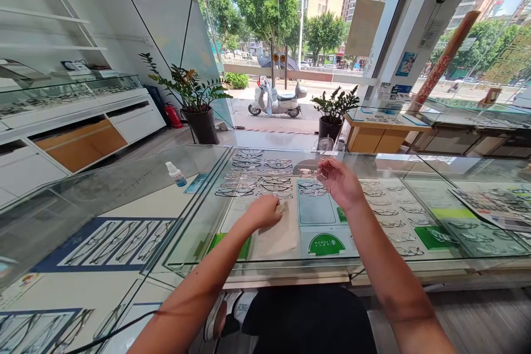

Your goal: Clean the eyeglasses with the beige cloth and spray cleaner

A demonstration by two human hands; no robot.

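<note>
My right hand (342,182) is raised over the glass counter with its fingers pinched on a pair of thin-framed eyeglasses (324,145). One round lens stands above the fingertips. Lower down on the glass, my left hand (265,212) is closed, fingers curled under; what it holds, if anything, is hidden. Just beyond it, folded eyeglasses (275,183) lie in rows, and more dark-framed pairs (248,159) sit farther back. Beneath my right hand, several pairs (314,188) rest near a pale green-edged sheet (317,209).
A small spray bottle (176,173) stands on the counter to the left. Framed displays of eyeglasses (118,241) lie at the left, more pairs (385,212) at the right. A tray of eyeglasses (493,207) is at far right. Potted plants (202,124) stand beyond the counter.
</note>
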